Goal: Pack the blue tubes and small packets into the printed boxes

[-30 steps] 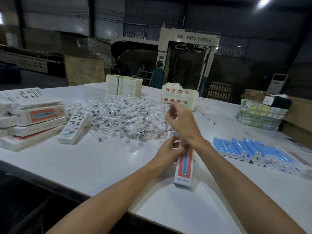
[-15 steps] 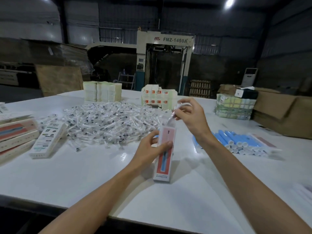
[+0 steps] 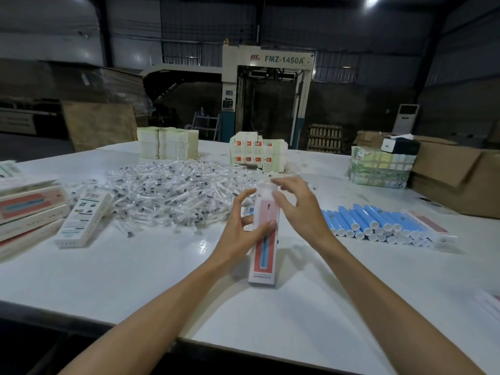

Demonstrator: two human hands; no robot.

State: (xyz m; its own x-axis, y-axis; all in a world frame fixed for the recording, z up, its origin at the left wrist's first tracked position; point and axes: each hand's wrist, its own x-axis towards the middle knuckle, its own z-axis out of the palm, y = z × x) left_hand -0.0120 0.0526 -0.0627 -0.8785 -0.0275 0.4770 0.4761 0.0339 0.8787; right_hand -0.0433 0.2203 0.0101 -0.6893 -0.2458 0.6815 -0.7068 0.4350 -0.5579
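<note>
Left hand (image 3: 239, 235) gripping, right hand (image 3: 297, 205) loosely spread

A box (image 3: 263, 247) is standing on end near the middle of the tabletop (image 3: 135, 266). The left hand (image 3: 240, 234) is gripping it from the left, and the right hand (image 3: 297, 204) is hovering at its top right. A heap of packets (image 3: 167, 190) is spreading behind it and to its left. The tubes (image 3: 378, 223) are lying in a row to its right. A stack of boxes (image 3: 29, 212) is sitting at the left edge, with a single box (image 3: 84, 217) lying just right of it. Flat cartons (image 3: 167, 143) are standing along the far side. A bundle (image 3: 378, 169) and cardboard cartons (image 3: 454, 174) are sitting far right. A machine (image 3: 270, 98) is standing behind the tabletop.
</note>
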